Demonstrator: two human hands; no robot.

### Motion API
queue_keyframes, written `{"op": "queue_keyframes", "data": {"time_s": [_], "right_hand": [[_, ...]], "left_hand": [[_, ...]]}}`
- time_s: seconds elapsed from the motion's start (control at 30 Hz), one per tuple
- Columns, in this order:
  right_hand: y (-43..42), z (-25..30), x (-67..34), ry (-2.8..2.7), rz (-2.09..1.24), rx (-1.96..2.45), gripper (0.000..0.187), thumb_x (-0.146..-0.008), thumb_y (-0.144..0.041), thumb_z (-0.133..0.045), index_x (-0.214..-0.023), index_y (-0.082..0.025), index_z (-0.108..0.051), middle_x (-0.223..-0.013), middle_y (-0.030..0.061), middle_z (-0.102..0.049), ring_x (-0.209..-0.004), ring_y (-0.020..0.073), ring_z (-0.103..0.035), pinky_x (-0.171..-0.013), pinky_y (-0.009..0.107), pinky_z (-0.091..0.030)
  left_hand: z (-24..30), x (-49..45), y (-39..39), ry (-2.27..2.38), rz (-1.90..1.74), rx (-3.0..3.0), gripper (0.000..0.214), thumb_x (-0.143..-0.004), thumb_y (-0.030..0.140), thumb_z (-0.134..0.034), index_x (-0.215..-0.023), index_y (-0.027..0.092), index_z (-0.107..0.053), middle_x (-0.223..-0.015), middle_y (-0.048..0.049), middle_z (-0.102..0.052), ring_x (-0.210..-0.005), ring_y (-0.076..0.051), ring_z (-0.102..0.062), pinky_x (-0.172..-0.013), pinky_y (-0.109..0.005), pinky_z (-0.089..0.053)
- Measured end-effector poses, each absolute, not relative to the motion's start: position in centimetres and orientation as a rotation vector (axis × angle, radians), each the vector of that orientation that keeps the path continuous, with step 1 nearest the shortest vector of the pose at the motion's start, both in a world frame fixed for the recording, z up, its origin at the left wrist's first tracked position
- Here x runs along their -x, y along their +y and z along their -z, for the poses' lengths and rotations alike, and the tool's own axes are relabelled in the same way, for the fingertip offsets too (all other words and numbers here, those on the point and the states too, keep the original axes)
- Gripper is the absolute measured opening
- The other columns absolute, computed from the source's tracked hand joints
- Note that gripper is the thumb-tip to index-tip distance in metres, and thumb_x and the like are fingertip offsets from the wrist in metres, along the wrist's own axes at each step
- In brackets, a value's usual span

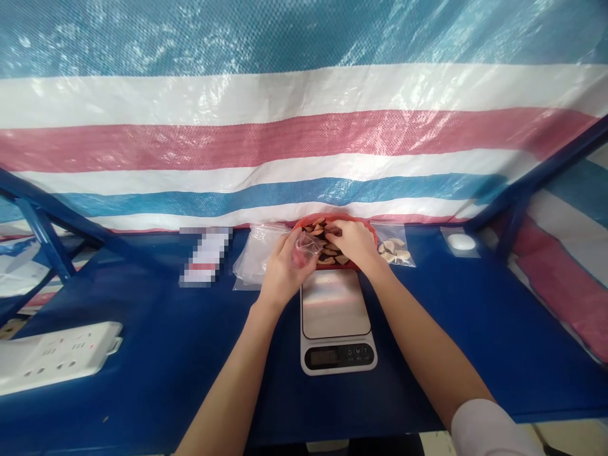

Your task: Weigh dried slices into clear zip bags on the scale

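Currently, left hand (pixel 280 269) holds clear bag (pixel 308 244); right hand (pixel 356 240) among slices (pixel 330 251)

Red basket (pixel 338 266), brown pieces (pixel 329 253), blue table (pixel 190 354), blue-white-red striped sheet (pixel 304 139)

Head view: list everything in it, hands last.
Striped plastic sheet: one, blue-white-red, behind
Flat table: one, blue, beneath
Metal bars: several, blue, sides
Power strip: one, white, left
Pixelated item: one, white, left
Digital scale: one, white-silver, centre
Oval container: one, red, behind scale
Thin slices: many, brown, in container
Flat plastic bags: several, clear, left of container
Bagged slices: several, cream, right of container
Oval object: one, white, right
Left hand: one, centre, holding clear bag
Right hand: one, in container
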State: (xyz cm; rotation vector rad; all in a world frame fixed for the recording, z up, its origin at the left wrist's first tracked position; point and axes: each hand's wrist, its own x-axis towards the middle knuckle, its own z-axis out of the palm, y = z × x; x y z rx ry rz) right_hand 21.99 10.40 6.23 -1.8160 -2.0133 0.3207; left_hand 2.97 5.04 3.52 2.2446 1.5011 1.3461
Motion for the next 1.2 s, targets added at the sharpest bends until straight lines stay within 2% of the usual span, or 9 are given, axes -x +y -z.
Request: {"op": "queue_keyframes", "data": {"time_s": [0.1,0.33,0.53,0.67,0.9,1.2], "right_hand": [[10.2,-6.7,-22.1,-2.022,-0.347,1.853,0.027,-0.093,-0.035,-0.064,-0.116,-0.031,-0.078,-0.117,0.0041,-0.079,-0.109,0.0282,-0.073,-0.09,0.038,-0.057],[10.0,-6.8,-22.3,-2.121,-0.287,1.872,0.025,-0.095,-0.038,-0.062,-0.113,-0.033,-0.078,-0.11,0.0056,-0.08,-0.107,0.03,-0.072,-0.082,0.039,-0.057],[10.0,-6.2,-21.8,-2.246,-0.116,1.845,0.031,-0.098,-0.038,-0.059,-0.122,-0.026,-0.074,-0.115,0.0104,-0.078,-0.109,0.0296,-0.071,-0.081,0.036,-0.055],[10.0,-6.0,-21.5,-2.274,-0.066,1.842,0.03,-0.099,-0.033,-0.055,-0.118,-0.024,-0.076,-0.112,0.0116,-0.078,-0.107,0.0277,-0.071,-0.082,0.034,-0.053],[10.1,-6.3,-21.6,-2.17,-0.116,1.93,0.03,-0.097,-0.034,-0.057,-0.12,-0.032,-0.077,-0.112,0.007,-0.079,-0.105,0.0286,-0.073,-0.084,0.036,-0.054],[9.8,-7.6,-22.7,-2.063,-0.274,1.776,0.027,-0.096,-0.03,-0.06,-0.116,-0.029,-0.078,-0.115,0.0039,-0.08,-0.106,0.027,-0.073,-0.092,0.037,-0.054]], "left_hand": [[-3.6,-3.4,5.0,1.47,-1.375,-2.247,0.055,-0.084,0.03,-0.073,-0.135,0.019,-0.056,-0.129,-0.0119,-0.068,-0.115,-0.027,-0.07,-0.101,-0.043,-0.059],[-3.2,-3.8,4.5,1.431,-1.399,-2.231,0.053,-0.086,0.03,-0.072,-0.136,0.022,-0.056,-0.132,-0.0114,-0.068,-0.116,-0.027,-0.069,-0.101,-0.045,-0.06],[-3.0,-3.3,4.3,1.402,-1.4,-2.211,0.055,-0.087,0.031,-0.073,-0.138,0.023,-0.056,-0.131,-0.0108,-0.068,-0.113,-0.027,-0.07,-0.099,-0.045,-0.06],[-2.8,-3.2,4.3,1.357,-1.45,-2.199,0.054,-0.087,0.031,-0.073,-0.138,0.023,-0.057,-0.128,-0.0107,-0.069,-0.113,-0.027,-0.07,-0.098,-0.045,-0.06],[-2.6,-3.1,4.2,1.342,-1.477,-2.162,0.052,-0.087,0.031,-0.073,-0.137,0.024,-0.059,-0.128,-0.0104,-0.069,-0.114,-0.027,-0.07,-0.1,-0.046,-0.06],[-3.1,-3.2,4.0,1.321,-1.496,-2.156,0.05,-0.087,0.032,-0.074,-0.134,0.021,-0.061,-0.125,-0.0113,-0.07,-0.114,-0.026,-0.07,-0.099,-0.043,-0.06]]}}
